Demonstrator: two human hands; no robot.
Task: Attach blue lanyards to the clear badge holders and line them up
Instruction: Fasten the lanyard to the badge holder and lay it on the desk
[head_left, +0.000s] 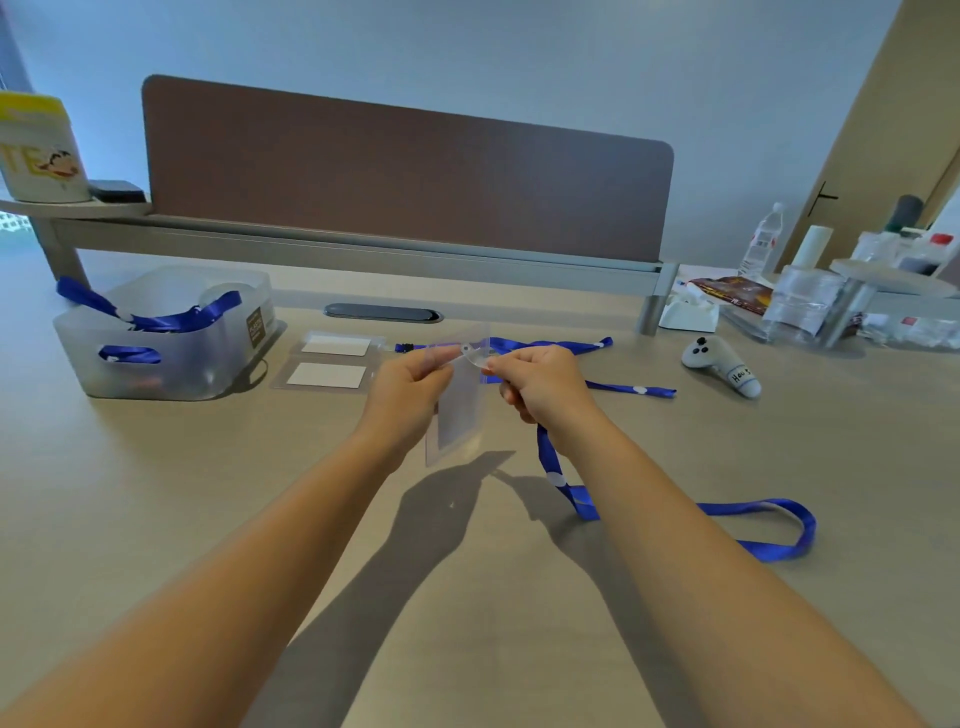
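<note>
A clear badge holder (457, 415) hangs upright above the table, pinched at its top left by my left hand (410, 384). My right hand (540, 384) grips the holder's clear top strap together with the end of a blue lanyard (769, 525), which trails down under my right wrist and loops across the table to the right. Two more badge holders with white cards lie side by side behind my left hand, one (335, 345) farther and one (324, 375) nearer. Another blue lanyard (561, 344) with a black clip lies stretched behind my hands.
A frosted plastic bin (171, 364) at the left holds more blue lanyards. A white controller (722, 364) lies at the right, near bottles and packets. A brown divider panel (405, 176) stands along the desk's far edge, with a cable slot (382, 313) before it.
</note>
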